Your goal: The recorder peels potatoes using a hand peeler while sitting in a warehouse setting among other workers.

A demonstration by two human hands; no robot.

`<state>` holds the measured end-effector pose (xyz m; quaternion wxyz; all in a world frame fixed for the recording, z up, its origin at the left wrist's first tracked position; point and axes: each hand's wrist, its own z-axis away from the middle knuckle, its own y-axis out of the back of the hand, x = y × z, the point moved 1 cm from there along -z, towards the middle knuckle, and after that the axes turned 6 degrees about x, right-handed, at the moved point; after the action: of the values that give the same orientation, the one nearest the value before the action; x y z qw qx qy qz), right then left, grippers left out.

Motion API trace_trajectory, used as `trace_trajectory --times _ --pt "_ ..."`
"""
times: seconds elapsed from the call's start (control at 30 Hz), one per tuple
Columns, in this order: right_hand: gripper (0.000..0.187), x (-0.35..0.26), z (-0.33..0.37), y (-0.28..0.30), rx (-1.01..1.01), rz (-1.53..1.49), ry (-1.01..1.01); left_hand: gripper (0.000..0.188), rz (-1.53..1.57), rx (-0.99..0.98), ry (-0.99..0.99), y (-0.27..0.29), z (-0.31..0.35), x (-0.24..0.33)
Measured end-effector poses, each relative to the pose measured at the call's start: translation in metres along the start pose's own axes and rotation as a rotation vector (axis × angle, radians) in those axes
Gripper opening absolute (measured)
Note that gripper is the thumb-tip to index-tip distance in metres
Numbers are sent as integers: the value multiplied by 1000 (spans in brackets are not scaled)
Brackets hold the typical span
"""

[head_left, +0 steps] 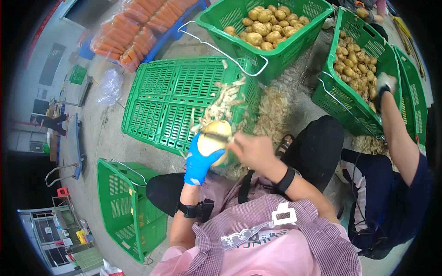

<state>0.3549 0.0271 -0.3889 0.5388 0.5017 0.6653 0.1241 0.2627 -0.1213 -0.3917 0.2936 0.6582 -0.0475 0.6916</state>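
Observation:
My left hand [198, 162], in a blue glove, is closed around a large, pale, mostly peeled potato [211, 146]. The bare right hand [257, 152], slightly blurred, grips a peeler whose dark narrow blade [215, 136] lies across the upper part of that potato. Its handle is hidden in my fingers. Just beyond the potato, an upturned green crate [159, 103] carries a heap of pale peelings [225, 101] along its right side.
Green crates of unpeeled potatoes [264, 28] stand ahead and to the right [354, 64]. A co-worker's gloved hand [386, 83] reaches into the right one. Peelings [274, 110] litter the floor. Bagged carrots [126, 34] lie far left; another green crate [117, 202] stands near left.

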Motion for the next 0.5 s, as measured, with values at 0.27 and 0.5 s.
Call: trace_trajectory --times 0.27,0.5 --pt "26 2 2 10 78 -67 25 79 -18 83 -116 -3 3 -8" --pt "28 52 -5 -2 41 27 -173 77 -181 6 -284 -8 7 7"
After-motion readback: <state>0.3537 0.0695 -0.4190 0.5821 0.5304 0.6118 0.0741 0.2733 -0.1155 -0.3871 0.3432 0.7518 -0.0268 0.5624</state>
